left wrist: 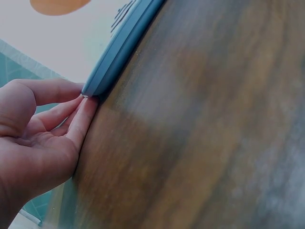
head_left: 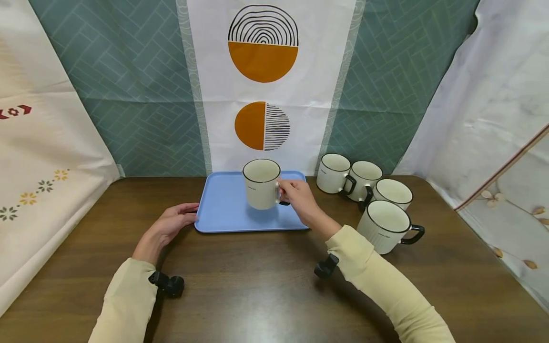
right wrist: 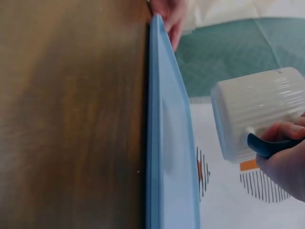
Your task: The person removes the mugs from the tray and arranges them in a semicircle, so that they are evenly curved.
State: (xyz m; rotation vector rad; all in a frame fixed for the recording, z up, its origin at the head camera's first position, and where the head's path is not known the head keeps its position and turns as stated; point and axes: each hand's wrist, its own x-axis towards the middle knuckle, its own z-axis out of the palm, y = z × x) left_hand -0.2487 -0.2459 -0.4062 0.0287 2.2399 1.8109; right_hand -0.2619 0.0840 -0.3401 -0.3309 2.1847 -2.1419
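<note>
A cream mug [head_left: 260,186] with a black rim hangs upright over the blue tray [head_left: 214,216]. My right hand [head_left: 300,197] grips it by its black handle [right wrist: 269,145]. In the right wrist view, a gap shows between the mug's base and the tray. My left hand [head_left: 173,221] is at the tray's near left corner. Its thumb and fingers [left wrist: 83,119] pinch that corner in the left wrist view, some of them low against the wooden table.
Several similar mugs stand grouped on the right of the table, the nearest mug [head_left: 381,228] beside my right forearm. A patterned cloth [head_left: 147,71] hangs behind the tray. White cloths [head_left: 506,95] hang at both sides.
</note>
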